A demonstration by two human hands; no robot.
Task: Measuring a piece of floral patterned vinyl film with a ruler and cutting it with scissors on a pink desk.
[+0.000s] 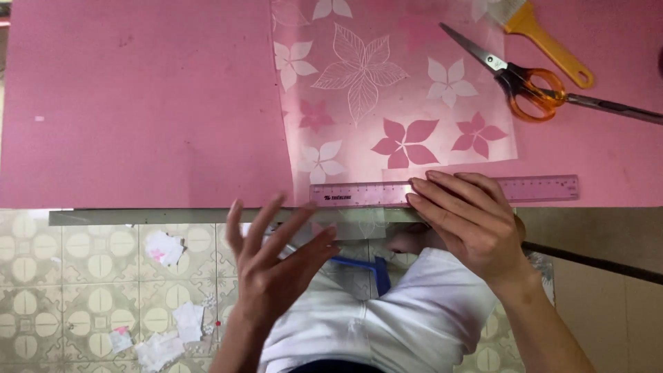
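The right hand (473, 224) presses its flat grip on the clear ruler (442, 190) over the flowered sheet (387, 97), while the left hand (276, 266) hovers wide, holding nothing, scissors (525, 83) lying unused beyond.

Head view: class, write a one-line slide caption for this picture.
Right hand presses a clear ruler on flower-patterned translucent sheet at the pink table's edge; left hand hovers open.

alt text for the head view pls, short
Right hand presses a clear ruler on a flower-printed translucent sheet at the edge of a pink table; left hand hovers open below. Orange-handled scissors lie beyond.
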